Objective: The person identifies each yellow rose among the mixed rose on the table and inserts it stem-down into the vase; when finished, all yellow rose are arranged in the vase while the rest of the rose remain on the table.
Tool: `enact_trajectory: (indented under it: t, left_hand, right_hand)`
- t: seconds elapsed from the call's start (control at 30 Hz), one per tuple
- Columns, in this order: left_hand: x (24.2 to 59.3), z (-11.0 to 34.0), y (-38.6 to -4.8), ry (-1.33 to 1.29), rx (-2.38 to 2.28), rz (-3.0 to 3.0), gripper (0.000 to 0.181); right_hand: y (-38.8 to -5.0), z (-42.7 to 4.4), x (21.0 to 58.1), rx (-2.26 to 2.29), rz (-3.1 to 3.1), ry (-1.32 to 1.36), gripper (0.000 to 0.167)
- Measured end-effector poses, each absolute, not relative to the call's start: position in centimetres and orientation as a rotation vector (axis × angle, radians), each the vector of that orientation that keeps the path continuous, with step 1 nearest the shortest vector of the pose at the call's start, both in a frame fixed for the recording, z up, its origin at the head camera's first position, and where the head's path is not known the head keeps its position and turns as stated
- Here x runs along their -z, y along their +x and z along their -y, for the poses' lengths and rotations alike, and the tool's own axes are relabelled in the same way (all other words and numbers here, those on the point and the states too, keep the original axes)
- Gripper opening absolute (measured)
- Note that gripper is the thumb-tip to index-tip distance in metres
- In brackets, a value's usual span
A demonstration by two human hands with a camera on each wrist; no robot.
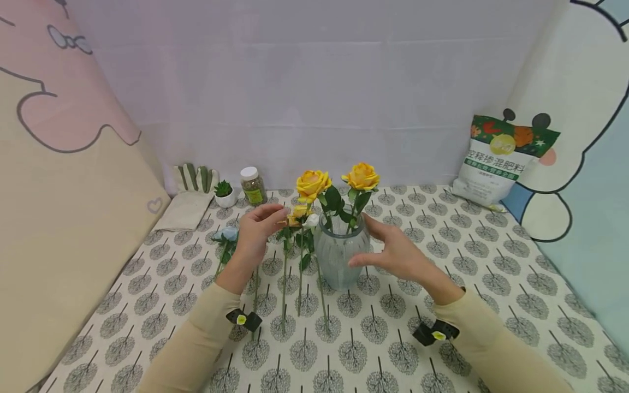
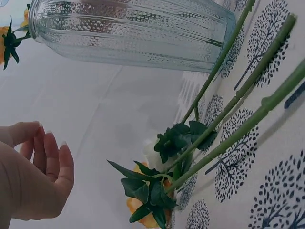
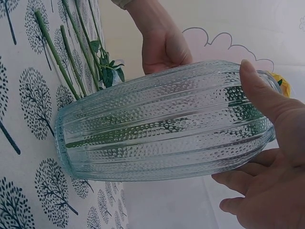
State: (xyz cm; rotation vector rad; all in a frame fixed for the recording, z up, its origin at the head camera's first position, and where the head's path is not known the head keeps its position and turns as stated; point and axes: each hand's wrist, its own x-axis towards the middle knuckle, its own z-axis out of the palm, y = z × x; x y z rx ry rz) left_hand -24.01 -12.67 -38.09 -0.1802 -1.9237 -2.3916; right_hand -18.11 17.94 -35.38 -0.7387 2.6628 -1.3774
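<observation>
A tree-print tablecloth [image 1: 393,349] bears the whole spread. At its far right corner a printed bag [image 1: 491,174] stands upright, seemingly parked there to free the working area. The ribbed glass vase [image 1: 336,270] stands upright near the middle of the cloth, within easy reach of both arms. A person's right hand [image 1: 395,251] spans it widely, thumb on the near side, fingers around the far side, a light grip probably meant to steady the glass; how hard it presses cannot be told. Gloves [image 1: 187,212] lie flat at the far left, apparently set aside. The left hand [image 1: 260,226] holds nothing, fingers loosely bent toward the thumb with little gap at the tips, poised near the loose flowers. Yellow roses [image 1: 313,186] rise from the vase, its mouth likely propping them. The loose stems [image 1: 301,295] lie left of the glass, bare ends toward the person, perhaps for easy picking.

The count: one bag, one vase, two hands, two roses in the glass, at least four loose stems, one white bloom [image 1: 312,220], one lidded jar [image 1: 254,192] and one potted succulent [image 1: 224,190]. Overlap hides the number of gloves and loose yellow heads.
</observation>
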Motion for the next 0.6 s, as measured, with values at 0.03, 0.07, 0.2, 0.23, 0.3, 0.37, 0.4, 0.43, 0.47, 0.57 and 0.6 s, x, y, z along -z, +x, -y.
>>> enact_trajectory:
  t: [0.03,0.07,0.2,0.23,0.3,0.37,0.4,0.43,0.47,0.57,0.6]
  left_hand:
    - [38.2,12.8,-24.2,-0.130,2.382,1.929,0.026]
    - [38.3,12.9,-24.4,-0.078,2.374,1.938,0.030]
    - [39.2,13.3,-24.9,0.061,2.280,2.088,0.033]
    - [39.5,13.4,-24.9,0.062,2.221,2.169,0.032]
    - [39.9,13.6,-25.1,0.057,2.065,2.344,0.028]
    - [40.3,13.7,-25.2,0.030,1.885,2.510,0.023]
    - [40.4,13.8,-25.2,0.015,1.817,2.572,0.021]
    - [40.5,13.8,-25.2,0.003,1.756,2.624,0.020]
    - [40.6,13.8,-25.3,-0.003,1.712,2.664,0.019]
    - [40.8,14.0,-25.5,-0.036,1.654,2.748,0.019]
    - [40.9,14.0,-25.5,-0.039,1.653,2.764,0.018]
  right_hand:
    - [-18.1,-18.0,35.4,1.377,-2.666,-0.739,0.113]
    - [-18.1,-18.0,35.4,1.380,-2.663,-0.739,0.114]
    - [-18.1,-18.0,35.5,1.387,-2.658,-0.752,0.113]
    - [-18.1,-18.0,35.5,1.389,-2.658,-0.759,0.113]
    - [-18.1,-18.0,35.5,1.392,-2.655,-0.770,0.112]
    - [-18.2,-18.0,35.5,1.391,-2.657,-0.779,0.112]
    - [-18.2,-18.0,35.5,1.391,-2.660,-0.784,0.111]
    - [-18.2,-18.0,35.5,1.392,-2.660,-0.783,0.112]
    - [-18.2,-18.0,35.5,1.394,-2.662,-0.785,0.112]
    - [-18.2,-18.0,35.5,1.397,-2.666,-0.788,0.113]
    - [-18.2,-18.1,35.4,1.398,-2.666,-0.787,0.114]
